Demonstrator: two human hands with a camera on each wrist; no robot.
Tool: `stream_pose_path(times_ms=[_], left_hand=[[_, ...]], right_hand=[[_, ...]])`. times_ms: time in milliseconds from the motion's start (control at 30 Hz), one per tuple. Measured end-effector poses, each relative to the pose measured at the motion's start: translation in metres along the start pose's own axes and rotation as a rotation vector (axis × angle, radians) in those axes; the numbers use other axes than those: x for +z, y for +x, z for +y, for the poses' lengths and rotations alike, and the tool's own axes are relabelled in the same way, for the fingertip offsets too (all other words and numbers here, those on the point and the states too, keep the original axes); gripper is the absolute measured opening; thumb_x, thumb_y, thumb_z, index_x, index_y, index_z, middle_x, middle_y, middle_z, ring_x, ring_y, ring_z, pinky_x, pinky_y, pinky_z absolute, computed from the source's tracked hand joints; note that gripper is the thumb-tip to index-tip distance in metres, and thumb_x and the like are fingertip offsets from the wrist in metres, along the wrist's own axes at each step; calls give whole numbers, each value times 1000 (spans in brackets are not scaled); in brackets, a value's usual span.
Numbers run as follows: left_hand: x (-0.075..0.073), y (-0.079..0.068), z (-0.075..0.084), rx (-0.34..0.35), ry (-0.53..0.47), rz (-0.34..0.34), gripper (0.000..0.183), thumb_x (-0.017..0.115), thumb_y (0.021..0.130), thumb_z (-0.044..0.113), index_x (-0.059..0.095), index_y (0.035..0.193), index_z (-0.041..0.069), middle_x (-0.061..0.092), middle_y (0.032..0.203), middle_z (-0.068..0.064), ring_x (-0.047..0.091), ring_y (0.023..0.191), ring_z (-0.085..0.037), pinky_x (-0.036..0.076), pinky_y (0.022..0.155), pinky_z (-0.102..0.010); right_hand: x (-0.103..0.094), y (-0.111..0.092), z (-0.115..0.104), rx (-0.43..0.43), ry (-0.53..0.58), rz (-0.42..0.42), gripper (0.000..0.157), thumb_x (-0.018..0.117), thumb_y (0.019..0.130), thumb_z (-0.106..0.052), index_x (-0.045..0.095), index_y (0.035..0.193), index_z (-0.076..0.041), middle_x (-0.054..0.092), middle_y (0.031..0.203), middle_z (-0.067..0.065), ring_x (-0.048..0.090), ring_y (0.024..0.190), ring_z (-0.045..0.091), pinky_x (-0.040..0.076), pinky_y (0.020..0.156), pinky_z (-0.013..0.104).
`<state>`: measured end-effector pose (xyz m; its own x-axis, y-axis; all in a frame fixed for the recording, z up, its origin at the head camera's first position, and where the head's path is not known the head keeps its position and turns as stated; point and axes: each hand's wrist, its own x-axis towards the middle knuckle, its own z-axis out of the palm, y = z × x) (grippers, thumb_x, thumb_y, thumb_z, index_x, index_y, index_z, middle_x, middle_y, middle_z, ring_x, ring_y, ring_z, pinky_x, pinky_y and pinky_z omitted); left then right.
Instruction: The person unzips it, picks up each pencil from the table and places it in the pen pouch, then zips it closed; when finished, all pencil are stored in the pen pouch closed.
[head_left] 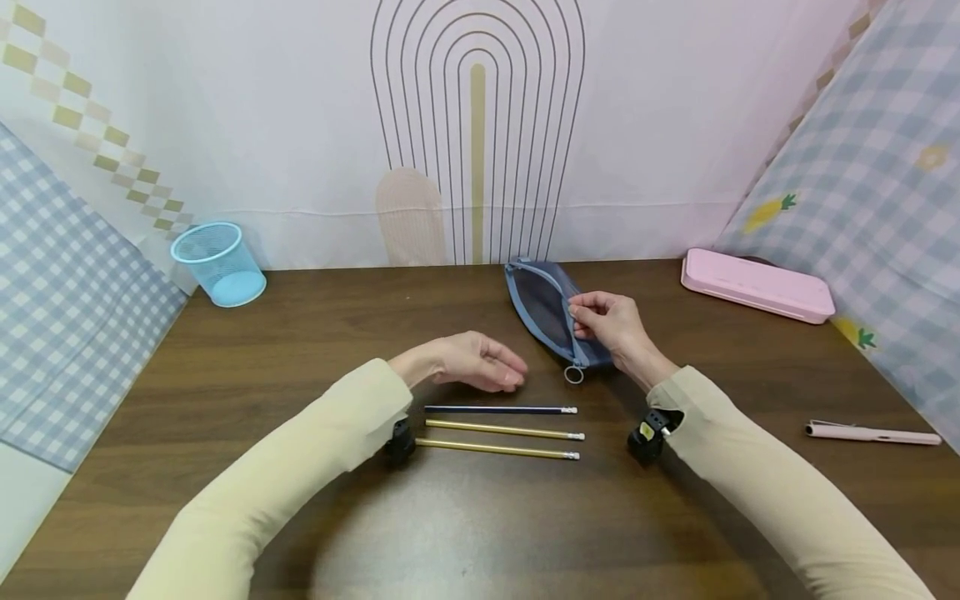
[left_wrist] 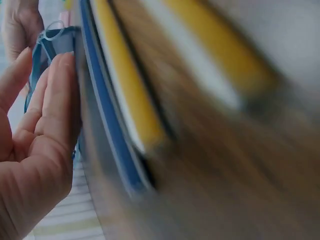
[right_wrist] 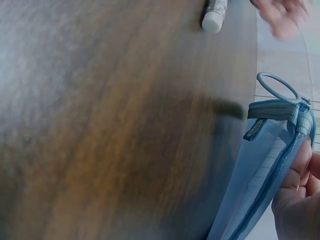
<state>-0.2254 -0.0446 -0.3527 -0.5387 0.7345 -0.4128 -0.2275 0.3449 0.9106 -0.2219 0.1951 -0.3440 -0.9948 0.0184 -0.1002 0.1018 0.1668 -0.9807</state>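
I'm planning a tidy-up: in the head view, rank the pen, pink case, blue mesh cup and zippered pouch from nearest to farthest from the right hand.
From the right hand:
1. Zippered pouch, pinched by its edge.
2. Pink case, to the right, at the back.
3. Pen, farther right, nearer the front.
4. Blue mesh cup, far left, at the back.

Soft glare is cast on the near side of the worktop (head_left: 442, 529); in the left wrist view, the nearest pencil (left_wrist: 215, 47) is heavily blurred.
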Motion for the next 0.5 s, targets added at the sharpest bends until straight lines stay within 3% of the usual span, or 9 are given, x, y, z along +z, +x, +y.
stream_pose_path(times_ms=[233, 500], left_hand=[[-7, -17, -16, 53, 199, 7, 35, 64, 86, -3, 57, 120, -9, 66, 113, -20, 64, 95, -10, 52, 85, -23], [-7, -22, -21, 102, 248, -9, 36, 66, 83, -6, 58, 117, -10, 66, 110, -20, 65, 94, -13, 53, 85, -26]], right_hand=[[-1, 0, -1, 3, -2, 0, 29, 57, 92, -3, 54, 115, 13, 57, 69, -7, 56, 58, 2, 53, 57, 14], [0, 0, -1, 7, -7, 3, 26, 57, 92, -3, 55, 114, 11, 57, 70, -6, 56, 58, 2, 53, 57, 14]])
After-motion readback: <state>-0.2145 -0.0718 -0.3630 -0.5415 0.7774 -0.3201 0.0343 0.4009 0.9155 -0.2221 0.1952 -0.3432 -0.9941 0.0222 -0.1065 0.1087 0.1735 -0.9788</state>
